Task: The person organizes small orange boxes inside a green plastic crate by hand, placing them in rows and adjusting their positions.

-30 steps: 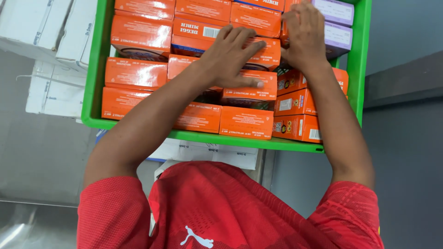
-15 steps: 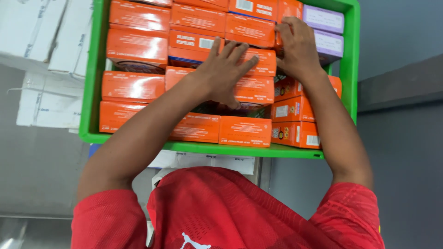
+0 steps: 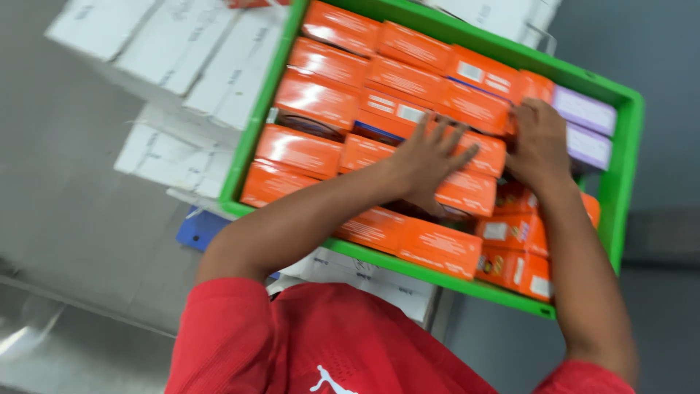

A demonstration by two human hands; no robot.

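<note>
Floor: grey, smooth, dull sheen, fills the left side of the view. Brighter glare patch near the lower-left corner, beside a faint straight seam running diagonally. Stack of white cartons stands at upper left, more of them below it, edges slightly blurred. Blue flat object pokes out just beneath the cartons. Right side: plain blue-grey wall surface, with a darker horizontal ledge crossing it. Lighting even, diffuse, no hard shadows.
</note>
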